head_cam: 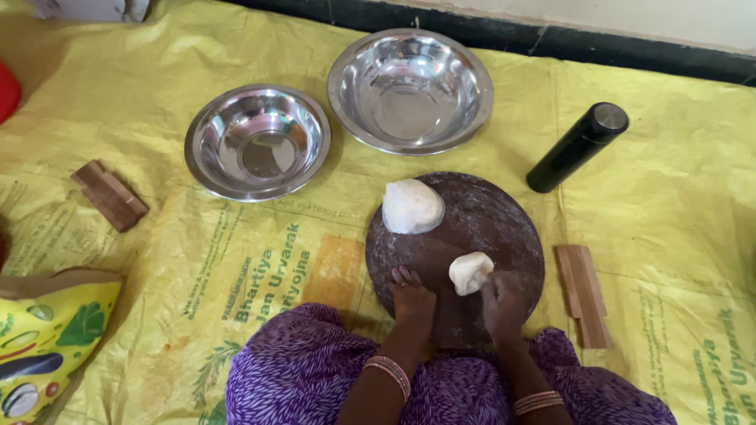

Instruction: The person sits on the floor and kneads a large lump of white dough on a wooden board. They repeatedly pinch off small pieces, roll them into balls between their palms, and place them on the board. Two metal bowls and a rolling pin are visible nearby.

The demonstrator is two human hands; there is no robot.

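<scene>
My right hand (504, 303) grips a small white dough lump (470, 272) (soft-looking) on the round dark wooden board (488, 220); my left hand (413, 301) rests beside it.

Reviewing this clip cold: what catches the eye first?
Two shiny steel bowls sit side by side on the yellow sheet, both empty. Below them, a dark round board carries a large dough ball at its far edge. The right hand touches a small dough piece, the left hand rests on the board, and a black flask lies to the right.
</scene>
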